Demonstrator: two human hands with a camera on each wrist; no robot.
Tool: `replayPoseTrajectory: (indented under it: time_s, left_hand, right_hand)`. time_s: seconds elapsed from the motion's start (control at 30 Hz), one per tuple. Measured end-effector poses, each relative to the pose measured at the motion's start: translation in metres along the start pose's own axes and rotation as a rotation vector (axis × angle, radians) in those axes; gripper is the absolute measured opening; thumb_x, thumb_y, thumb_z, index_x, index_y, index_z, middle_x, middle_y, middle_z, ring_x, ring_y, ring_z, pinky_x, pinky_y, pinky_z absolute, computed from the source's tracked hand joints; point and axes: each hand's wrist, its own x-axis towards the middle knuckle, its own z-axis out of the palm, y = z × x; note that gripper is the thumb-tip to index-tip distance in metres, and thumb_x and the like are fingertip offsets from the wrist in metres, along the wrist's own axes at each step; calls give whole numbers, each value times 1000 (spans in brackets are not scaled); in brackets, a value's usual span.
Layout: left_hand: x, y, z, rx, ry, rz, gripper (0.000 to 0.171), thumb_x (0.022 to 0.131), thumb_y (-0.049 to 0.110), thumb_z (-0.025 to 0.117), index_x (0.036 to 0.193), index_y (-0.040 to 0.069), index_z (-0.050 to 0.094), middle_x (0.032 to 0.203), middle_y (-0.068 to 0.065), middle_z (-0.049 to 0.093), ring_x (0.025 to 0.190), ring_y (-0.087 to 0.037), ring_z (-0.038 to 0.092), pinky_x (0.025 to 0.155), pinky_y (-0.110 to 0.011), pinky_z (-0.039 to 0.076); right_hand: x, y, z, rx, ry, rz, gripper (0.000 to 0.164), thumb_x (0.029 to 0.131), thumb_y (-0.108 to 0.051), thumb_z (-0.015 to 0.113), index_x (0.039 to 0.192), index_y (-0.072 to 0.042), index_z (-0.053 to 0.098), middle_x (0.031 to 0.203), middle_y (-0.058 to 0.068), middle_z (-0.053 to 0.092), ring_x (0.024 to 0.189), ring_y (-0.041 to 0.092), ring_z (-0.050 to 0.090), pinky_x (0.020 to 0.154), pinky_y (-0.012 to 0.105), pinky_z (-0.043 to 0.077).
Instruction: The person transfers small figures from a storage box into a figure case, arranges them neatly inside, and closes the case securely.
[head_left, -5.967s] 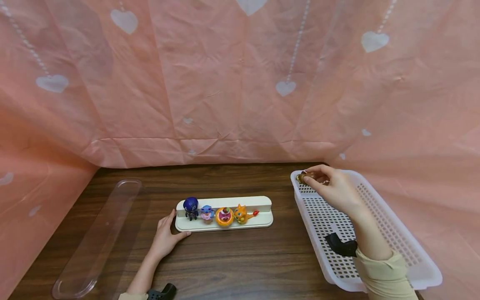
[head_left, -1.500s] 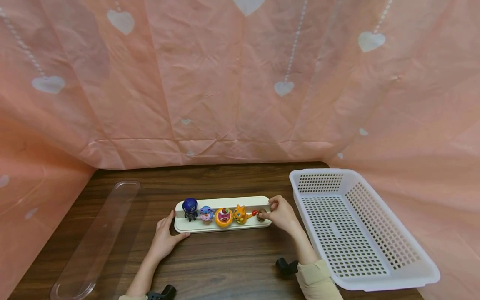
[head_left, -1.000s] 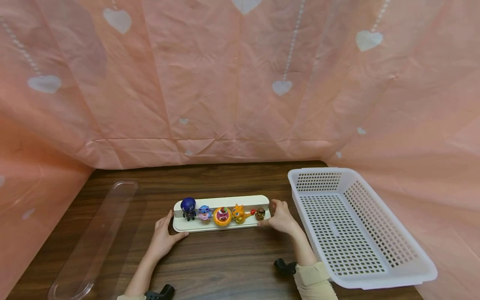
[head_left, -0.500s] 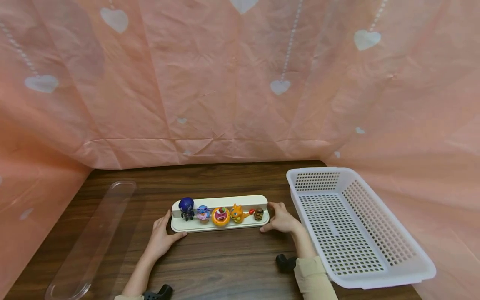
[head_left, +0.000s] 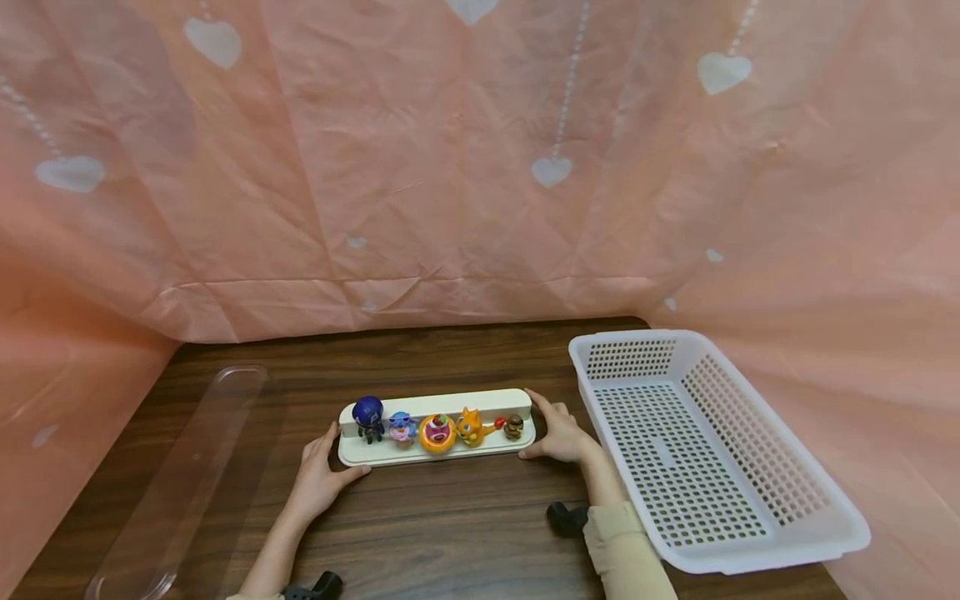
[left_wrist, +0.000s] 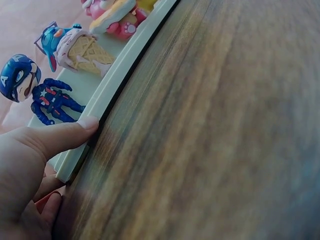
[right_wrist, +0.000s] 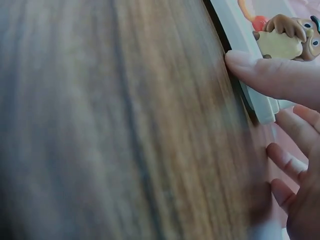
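Observation:
A cream display stand (head_left: 438,403) carries a row of small figures. From left they are a blue-helmeted figure (head_left: 368,419), a blue one with an ice cream cone (head_left: 402,429), a round orange one with pink in its middle (head_left: 437,433), an orange dragon (head_left: 470,427) and a small brown figure (head_left: 513,427). At the stand's left end my left hand (head_left: 318,477) grips it, thumb on the front edge (left_wrist: 95,122). My right hand (head_left: 558,435) holds the right end, thumb against the front edge beside the brown figure.
A long clear plastic cover (head_left: 191,471) lies on the wooden table (head_left: 450,525) at the left. To the right, close by the right forearm, stands a white perforated basket (head_left: 765,557). Pink cloth (head_left: 420,208) hangs behind and at both sides.
My right hand brought the brown figure from the basket to the stand's right end and let go of it. It then moved onto that end. My left hand stayed at the left end.

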Motion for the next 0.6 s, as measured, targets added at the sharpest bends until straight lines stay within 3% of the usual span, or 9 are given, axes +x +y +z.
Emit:
replayPoseTrajectory:
  time_s: [0.13,0.23,0.37,0.6]
  left_hand:
    - [-1,-1,-1,-4,0,-4,104,80,28,82,151,-11,16,152,-35,25,139,-47,18,110,-62,24]
    - [-1,0,-1,-5,-9,-8,105,80,29,82,151,-11,16,152,-35,24,139,-47,18,110,-63,24]
    - [0,-1,-2,-3,-13,-8,105,81,29,81,151,-11,16,152,-34,24,139,-47,17,110,-62,23]
    - [6,-3,-1,10,-24,2,105,80,28,82,151,-12,16,152,-33,26,139,-46,18,111,-62,23]
  right_hand:
    - [2,4,2,32,-14,-9,111,67,-19,90,156,-14,25,150,17,41,130,49,25,103,69,23]
    - [3,5,4,40,-21,-22,111,67,-20,90,156,-14,24,150,19,41,129,47,25,103,68,22]
    - [7,5,6,24,-11,-32,112,65,-26,92,156,-15,26,144,24,39,123,44,30,101,65,26]
    - [10,12,8,16,16,-33,111,62,-28,93,153,-15,30,131,17,47,117,35,40,99,59,30]
